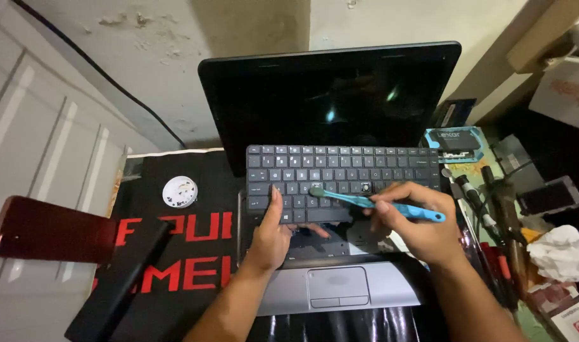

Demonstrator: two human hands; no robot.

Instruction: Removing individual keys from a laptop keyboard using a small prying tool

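On top of the open laptop sits a loose black keyboard, tilted up off the base. Right hand is pinched around a blue toothbrush, bristles down on the middle keys. Left hand props the keyboard's lower left edge, thumb up on the keys, fingers tucked underneath. Small white round thing lies off to the left on the black mat.

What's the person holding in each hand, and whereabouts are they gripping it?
The right hand holds a blue toothbrush by its handle, bristles on the keys. The left hand grips the loose black keyboard at its lower left edge.
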